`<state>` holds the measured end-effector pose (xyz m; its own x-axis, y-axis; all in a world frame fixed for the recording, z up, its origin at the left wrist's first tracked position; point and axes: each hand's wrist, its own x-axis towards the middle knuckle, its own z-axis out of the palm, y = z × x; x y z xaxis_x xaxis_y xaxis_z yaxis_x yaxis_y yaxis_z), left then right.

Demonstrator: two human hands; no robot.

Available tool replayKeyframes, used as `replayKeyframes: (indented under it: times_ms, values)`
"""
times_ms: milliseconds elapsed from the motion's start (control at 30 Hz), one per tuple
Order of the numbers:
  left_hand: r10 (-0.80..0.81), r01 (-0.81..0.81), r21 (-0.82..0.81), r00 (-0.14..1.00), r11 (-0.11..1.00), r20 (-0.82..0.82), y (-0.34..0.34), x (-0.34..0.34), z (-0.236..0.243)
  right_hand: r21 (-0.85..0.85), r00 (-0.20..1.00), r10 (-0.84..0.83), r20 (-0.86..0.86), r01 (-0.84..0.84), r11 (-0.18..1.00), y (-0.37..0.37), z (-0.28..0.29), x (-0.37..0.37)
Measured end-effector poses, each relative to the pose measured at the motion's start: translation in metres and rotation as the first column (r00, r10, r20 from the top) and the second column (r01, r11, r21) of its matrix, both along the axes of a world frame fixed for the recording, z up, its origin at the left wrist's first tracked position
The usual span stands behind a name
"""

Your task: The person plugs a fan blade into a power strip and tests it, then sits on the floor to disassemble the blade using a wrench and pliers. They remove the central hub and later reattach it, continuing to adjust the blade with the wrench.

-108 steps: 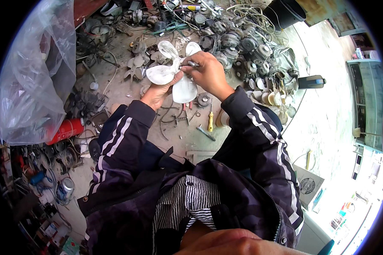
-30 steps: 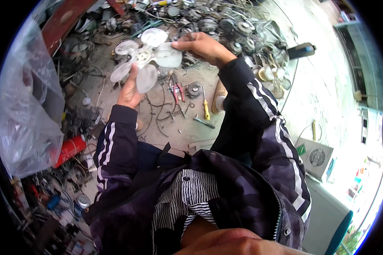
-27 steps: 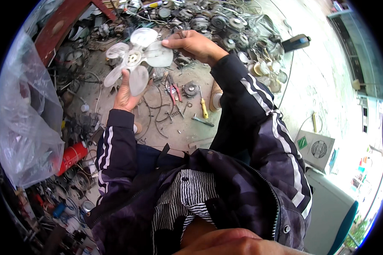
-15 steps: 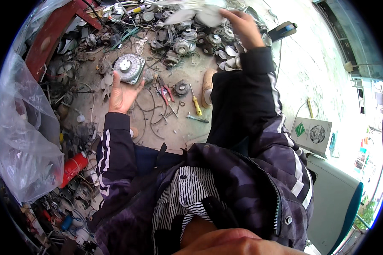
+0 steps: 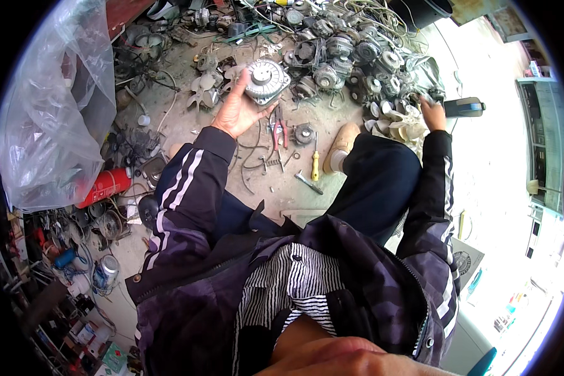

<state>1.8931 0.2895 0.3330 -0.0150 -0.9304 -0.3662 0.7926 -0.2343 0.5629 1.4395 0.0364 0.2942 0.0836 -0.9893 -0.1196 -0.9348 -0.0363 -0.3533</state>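
Observation:
My left hand (image 5: 233,114) grips a round, finned silver electric motor (image 5: 266,81) with a square flange, held up above the floor. My right hand (image 5: 433,115) is down at the right, at the edge of a heap of pale metal fan blades (image 5: 405,128). Its fingers are small and blurred, so whether they hold a blade does not show. Below the held motor lie red-handled pliers (image 5: 279,135), a small motor (image 5: 304,133) and a yellow-handled screwdriver (image 5: 316,166).
A large heap of used motors (image 5: 340,46) spreads across the far side. Clear plastic sheeting (image 5: 50,119) hangs at the left, above a red cylinder (image 5: 109,187). A dark, box-like object (image 5: 464,107) lies beside my right hand. Near my shoe (image 5: 343,145) is a grey-handled tool (image 5: 308,183).
My right hand has come down from the far heap, where it held a white fan blade, to the blade pile at the right. The left hand still holds the motor. The view has shifted.

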Motion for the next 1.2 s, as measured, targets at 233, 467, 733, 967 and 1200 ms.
replayKeyframes:
  times_ms: [233,467,733,967,1200]
  values:
    - [0.021,0.077,-0.121,0.758,0.99,0.652,-0.014,-0.023,0.003,0.206,0.808,0.281,0.518,-0.437,0.876,0.05,0.064,0.177]
    - [0.062,0.137,-0.116,0.347,0.984,0.936,-0.006,-0.025,0.001,0.509,0.568,-0.16,0.807,-0.531,0.678,0.093,0.069,0.235]
    - [-0.005,0.104,-0.033,0.347,0.994,0.938,0.003,-0.025,0.007,0.496,0.228,-0.459,0.858,-0.597,0.631,0.082,0.019,0.244]
    - [0.104,-0.229,0.152,0.817,0.962,0.567,0.0,-0.006,0.003,0.707,0.164,-0.729,0.665,-0.454,0.542,0.082,0.046,0.286]
    - [0.145,-0.191,0.228,0.968,0.955,0.204,0.002,0.012,0.024,0.176,0.432,0.232,0.872,-0.717,0.675,0.036,0.198,0.383]
